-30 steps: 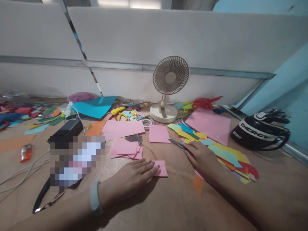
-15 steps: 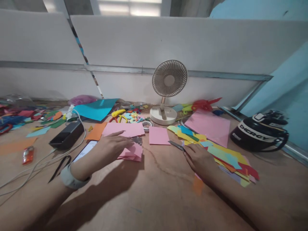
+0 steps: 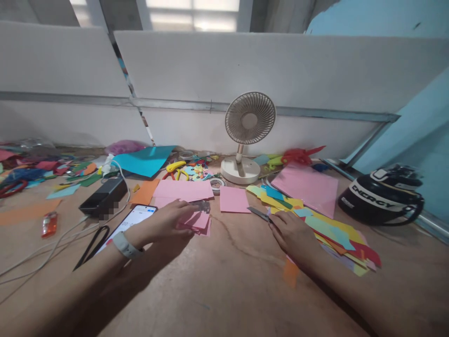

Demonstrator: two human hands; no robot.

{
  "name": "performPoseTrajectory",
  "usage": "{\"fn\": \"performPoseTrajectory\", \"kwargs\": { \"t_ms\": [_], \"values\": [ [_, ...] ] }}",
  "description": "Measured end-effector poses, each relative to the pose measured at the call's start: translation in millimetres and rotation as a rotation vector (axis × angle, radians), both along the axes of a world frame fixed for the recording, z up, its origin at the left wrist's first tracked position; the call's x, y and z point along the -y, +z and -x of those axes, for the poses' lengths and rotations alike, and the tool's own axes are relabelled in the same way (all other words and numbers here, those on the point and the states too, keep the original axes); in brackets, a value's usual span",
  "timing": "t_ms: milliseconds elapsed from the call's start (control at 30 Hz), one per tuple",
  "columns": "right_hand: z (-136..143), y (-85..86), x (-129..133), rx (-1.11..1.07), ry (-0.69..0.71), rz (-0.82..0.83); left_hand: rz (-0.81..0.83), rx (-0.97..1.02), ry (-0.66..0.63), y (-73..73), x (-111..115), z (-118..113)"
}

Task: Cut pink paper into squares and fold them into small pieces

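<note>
My left hand [image 3: 171, 222] is at the left edge of a small stack of pink paper pieces [image 3: 200, 221], its thumb and fingers closed round that edge. My right hand [image 3: 286, 229] rests on the table with its fingers wrapped round a grey cutter [image 3: 258, 214], whose tip points left. Between the hands a square pink sheet [image 3: 234, 200] lies flat, close to the cutter's tip. Behind the stack is a wider pink sheet [image 3: 184, 189]. Coloured paper strips [image 3: 328, 227] lie beside and beyond my right hand.
A fan [image 3: 240, 171] stands at the back. To the right are a black jug [image 3: 375, 199] and a large pink sheet [image 3: 305, 187]. On the left lie a phone [image 3: 140, 215], a black box [image 3: 103, 196], cables and an orange lighter [image 3: 49, 224]. Yellow-handled scissors [image 3: 176, 165] lie behind.
My left hand has lowered from above the pink stack to its left edge, and its fingers have closed in. More of the phone shows. The right hand has barely moved.
</note>
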State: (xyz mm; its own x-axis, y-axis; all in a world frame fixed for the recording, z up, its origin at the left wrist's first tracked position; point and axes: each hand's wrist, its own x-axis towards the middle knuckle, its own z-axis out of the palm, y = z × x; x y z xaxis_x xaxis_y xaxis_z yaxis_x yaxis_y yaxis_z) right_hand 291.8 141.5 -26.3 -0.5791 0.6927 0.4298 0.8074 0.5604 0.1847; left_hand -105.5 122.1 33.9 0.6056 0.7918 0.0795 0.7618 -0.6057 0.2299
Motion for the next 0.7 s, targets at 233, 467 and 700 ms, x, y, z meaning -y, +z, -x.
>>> {"fn": "performPoseTrajectory", "kwargs": {
  "t_ms": [233,467,700],
  "values": [
    [34,22.8,-6,-0.049,0.077,0.115,-0.074,-0.053,0.014,-7.9,6,-6],
    [102,27.2,-36,0.076,0.047,0.190,-0.277,-0.148,-0.054,5.4,42,-52],
    [107,20.5,-51,0.111,0.028,0.193,-0.260,0.066,-0.326,5.9,84,-101]
  ]
}}
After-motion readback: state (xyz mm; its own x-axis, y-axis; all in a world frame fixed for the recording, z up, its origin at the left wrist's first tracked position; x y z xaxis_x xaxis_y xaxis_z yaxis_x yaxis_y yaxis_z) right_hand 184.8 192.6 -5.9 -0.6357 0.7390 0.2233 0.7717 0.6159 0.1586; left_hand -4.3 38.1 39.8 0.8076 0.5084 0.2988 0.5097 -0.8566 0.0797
